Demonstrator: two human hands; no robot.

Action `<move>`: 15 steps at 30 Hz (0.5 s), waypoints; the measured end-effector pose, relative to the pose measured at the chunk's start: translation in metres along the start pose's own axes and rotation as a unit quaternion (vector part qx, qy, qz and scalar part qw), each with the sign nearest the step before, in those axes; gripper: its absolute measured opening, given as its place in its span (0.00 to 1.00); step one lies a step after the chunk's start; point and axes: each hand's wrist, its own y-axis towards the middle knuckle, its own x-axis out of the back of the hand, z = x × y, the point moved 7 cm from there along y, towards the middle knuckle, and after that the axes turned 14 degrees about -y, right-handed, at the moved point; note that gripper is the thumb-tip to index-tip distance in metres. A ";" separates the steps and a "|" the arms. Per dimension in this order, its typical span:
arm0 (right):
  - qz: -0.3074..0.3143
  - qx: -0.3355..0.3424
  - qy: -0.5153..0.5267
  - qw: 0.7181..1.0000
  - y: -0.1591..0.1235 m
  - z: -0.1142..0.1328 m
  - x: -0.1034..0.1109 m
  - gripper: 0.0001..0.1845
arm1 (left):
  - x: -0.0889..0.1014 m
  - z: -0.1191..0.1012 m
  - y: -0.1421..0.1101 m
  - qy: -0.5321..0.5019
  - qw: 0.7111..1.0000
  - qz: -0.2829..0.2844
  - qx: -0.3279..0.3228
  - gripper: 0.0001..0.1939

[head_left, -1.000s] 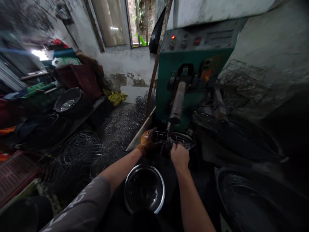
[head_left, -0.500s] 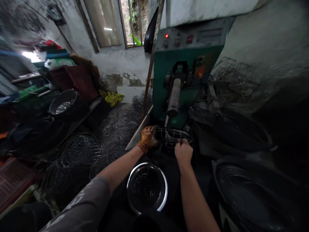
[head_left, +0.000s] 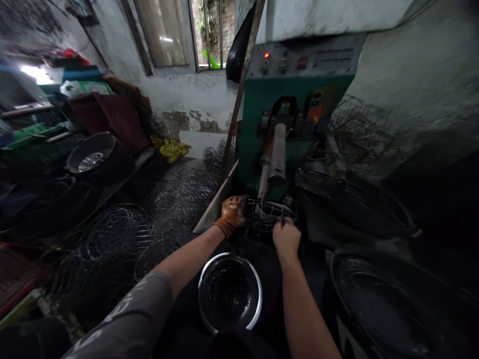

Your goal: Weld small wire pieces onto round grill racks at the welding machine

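A round wire basket (head_left: 266, 224) of thin metal rods is held at the lower arm of a green machine (head_left: 245, 144). My left hand (head_left: 232, 212), in a stained orange glove, is closed on the basket's left side. Bare, my right hand (head_left: 287, 236) pinches its right edge between thumb and fingers. The machine's thick cylindrical upper arm (head_left: 277, 154) points down toward me above the basket. Under it, the thinner lower arm (head_left: 263, 187) reaches the basket's opening; its tip is hard to make out in the dark. Nearer me sits a round bowl (head_left: 258, 304) with a shiny rim and dark inside.
Tangled wire rings (head_left: 123, 229) pile up on the left. A dark pot (head_left: 92, 154) stands on a ledge beyond. Large black tubs (head_left: 333, 294) sit at the right. A board (head_left: 213, 212) stands beside my left hand, and a rusty bar (head_left: 236, 114) leans by the machine.
The view has turned slightly left, so the machine appears farther right. The lower arm's tip now reaches less deep over the basket. Both hands keep their grip.
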 end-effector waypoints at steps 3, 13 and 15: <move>-0.003 -0.004 0.003 1.000 0.001 0.000 -0.002 0.18 | -0.002 0.003 0.003 -0.005 1.000 0.009 0.003 0.41; -0.019 0.000 0.010 1.000 0.004 -0.004 -0.008 0.18 | 0.000 0.045 -0.035 -0.109 0.988 -0.019 0.105 0.57; -0.023 -0.002 0.011 1.000 0.005 -0.004 -0.010 0.19 | -0.010 0.062 -0.041 -0.131 0.981 -0.008 0.143 0.56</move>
